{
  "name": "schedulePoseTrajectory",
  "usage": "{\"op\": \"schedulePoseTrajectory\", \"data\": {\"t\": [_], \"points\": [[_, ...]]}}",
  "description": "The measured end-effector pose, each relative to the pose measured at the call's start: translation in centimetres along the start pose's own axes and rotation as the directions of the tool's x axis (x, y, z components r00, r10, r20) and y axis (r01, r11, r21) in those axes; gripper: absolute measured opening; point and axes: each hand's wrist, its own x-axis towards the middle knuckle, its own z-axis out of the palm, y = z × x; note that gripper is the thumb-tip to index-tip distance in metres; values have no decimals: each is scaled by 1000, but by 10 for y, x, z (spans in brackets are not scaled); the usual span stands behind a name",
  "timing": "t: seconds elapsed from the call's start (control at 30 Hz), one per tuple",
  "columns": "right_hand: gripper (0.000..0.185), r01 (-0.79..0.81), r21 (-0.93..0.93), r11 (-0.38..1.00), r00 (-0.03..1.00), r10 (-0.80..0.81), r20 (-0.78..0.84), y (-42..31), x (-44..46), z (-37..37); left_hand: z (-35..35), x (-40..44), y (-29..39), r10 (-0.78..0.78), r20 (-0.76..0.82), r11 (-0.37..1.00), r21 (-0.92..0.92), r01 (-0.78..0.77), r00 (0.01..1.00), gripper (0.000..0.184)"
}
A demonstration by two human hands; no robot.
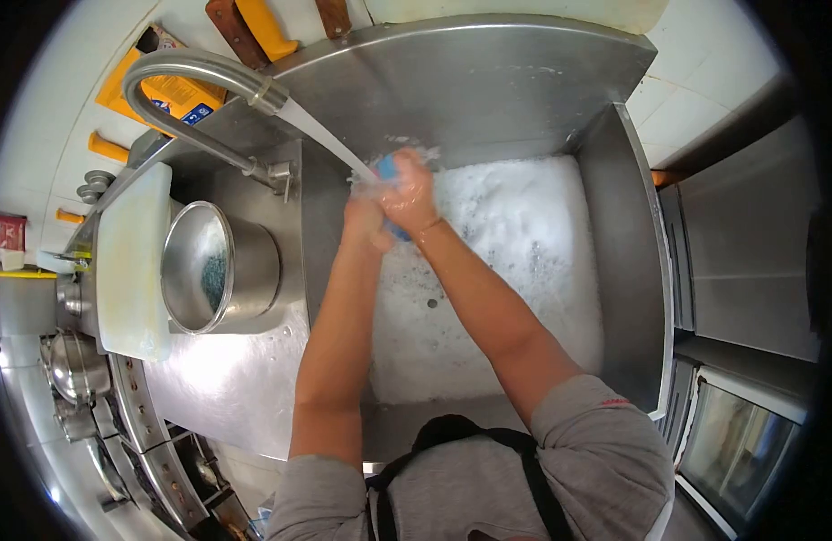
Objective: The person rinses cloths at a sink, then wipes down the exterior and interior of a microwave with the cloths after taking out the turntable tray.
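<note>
My right hand (411, 194) is closed around a soft-looking blue item (386, 169), maybe a sponge or cloth; its exact kind is blurred. Against it from the left presses my left hand (366, 219), also closed, its fingers partly hidden by splash and motion. More blue shows below between the two hands. Water (321, 135) pours from the curved metal tap (272, 94) straight onto the hands and the blue item. Both hands are above the left rear part of a steel sink (628, 261), where white foam (515, 225) covers much of the water.
On the steel counter left of the sink stands a metal pot (254, 261) with a dark green scourer (214, 278) inside. A white cutting board (132, 270) leans beyond it. Behind the tap are a yellow box (177, 95) and a yellow-handled tool (267, 29).
</note>
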Motion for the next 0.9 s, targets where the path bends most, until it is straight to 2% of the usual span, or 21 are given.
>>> {"op": "schedulePoseTrajectory", "data": {"t": [0.03, 0.07, 0.1, 0.13, 0.23, 0.27, 0.33, 0.37, 0.4, 0.43, 0.47, 0.57, 0.63, 0.67, 0.7, 0.73, 0.77, 0.8, 0.83, 0.87, 0.9], "points": [[29, -87, 46, 995, 991, 91, -95, -1, 7, -1, 14, -6, 11, -139, -313, 975, 125, 186, 940, 27], [30, 17, 51, 999, 999, -15, -44, -8, 0, -1, -2, 1, 8, -223, -11, 969, -110, 221, 975, 27], [30, 121, 60, 991, 993, -122, 7, -31, -11, -3, -31, 11, 0, -218, 302, 895, -317, 313, 928, 28], [31, 222, 73, 972, 972, -226, 56, -43, -17, -5, -39, 14, 1, -124, 579, 763, -464, 451, 806, 29], [32, 213, 42, 976, 969, -216, 120, -23, -28, -3, -33, -7, -2, -52, 139, 995, -80, 64, 989, 33], [31, 8, 37, 999, 994, -12, 111, -13, -24, -5, -21, -12, -1, -137, -1, 989, -60, 137, 991, 33], [30, -377, 29, 926, 923, 372, 98, 10, -3, -14, 13, -16, 1, -272, -272, 962, -58, 266, 923, 34], [28, -386, 47, 921, 922, 383, 64, 12, -7, -11, 21, -17, 4, -194, -291, 980, -7, 201, 937, 35], [29, -212, -1, 977, 974, 212, 85, 1, -16, -10, 1, -6, 0, -269, 17, 957, -111, 269, 963, 34], [30, -28, -43, 999, 993, 33, 115, -18, -29, -11, -37, 11, -7, -285, 330, 915, -187, 358, 900, 33], [31, 158, -78, 984, 978, -145, 153, -28, -35, -11, -60, 21, -12, -244, 609, 858, -227, 461, 755, 31], [26, 113, -89, 990, 933, -75, 352, -26, -30, -19, -67, 22, -15, -189, 419, 930, -213, 298, 888, 27], [27, -202, -151, 968, 938, 235, 253, 17, -3, -18, -1, -9, 10, -227, 43, 971, -71, 229, 973, 27], [29, -131, -279, 951, 952, 200, 232, 38, 13, -20, 21, -20, 20, -207, -152, 978, 6, 210, 966, 28], [30, -60, -402, 913, 963, 159, 219, 43, 25, -21, 18, -20, 22, -200, -116, 979, 0, 202, 973, 27], [32, -199, -155, 968, 942, 233, 242, 44, 25, -18, 15, -19, 22, -195, -77, 981, -7, 195, 978, 27], [34, -335, 96, 937, 912, 297, 284, 46, 23, -16, 12, -18, 23, -192, -36, 981, -16, 192, 981, 27], [36, -455, 329, 827, 874, 345, 343, 43, 21, -16, 13, -20, 32, -173, 7, 984, 32, 173, 985, 27], [37, -728, 56, 683, 588, 580, 564, 19, 25, -35, 17, -25, 47, -155, 51, 986, 78, 151, 987, 27], [35, -712, 126, 691, 614, 526, 589, 21, 22, -43, 18, -28, 55, -138, 94, 984, 124, 126, 986, 27], [33, -693, 197, 693, 640, 467, 611, 23, 20, -49, 16, -26, 54, -140, 56, 990, 14, 139, 989, 27]]}}
